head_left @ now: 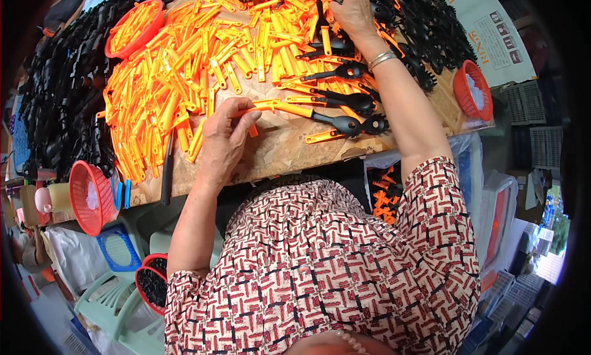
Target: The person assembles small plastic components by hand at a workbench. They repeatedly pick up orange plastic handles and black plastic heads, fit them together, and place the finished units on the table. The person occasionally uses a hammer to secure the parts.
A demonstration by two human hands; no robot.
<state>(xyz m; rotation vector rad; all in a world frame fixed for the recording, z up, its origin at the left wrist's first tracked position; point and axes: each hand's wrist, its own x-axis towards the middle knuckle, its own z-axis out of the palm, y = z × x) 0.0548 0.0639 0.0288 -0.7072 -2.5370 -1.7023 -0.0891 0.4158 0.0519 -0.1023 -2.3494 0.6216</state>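
Observation:
My left hand (225, 139) is closed near the front edge of the table, thumb and fingers together around an orange handle (265, 104). Just right of it lies a black spoon head (348, 126) on an orange-handled utensil; whether it is the same piece I cannot tell. At the far side, my right hand (354, 13) is closed with its fingertips on a thin black utensil part (321, 13). Under my right forearm lie several black utensil heads, among them a slotted spoon (351, 70), some joined to orange handles.
Loose orange handles (166, 87) pile over the table's left and middle. Black parts heap at the left (64, 103) and far right (431, 29). Red baskets stand at the far left (136, 29), near left (91, 198) and right (473, 90). A black rod (167, 173) overhangs the front edge.

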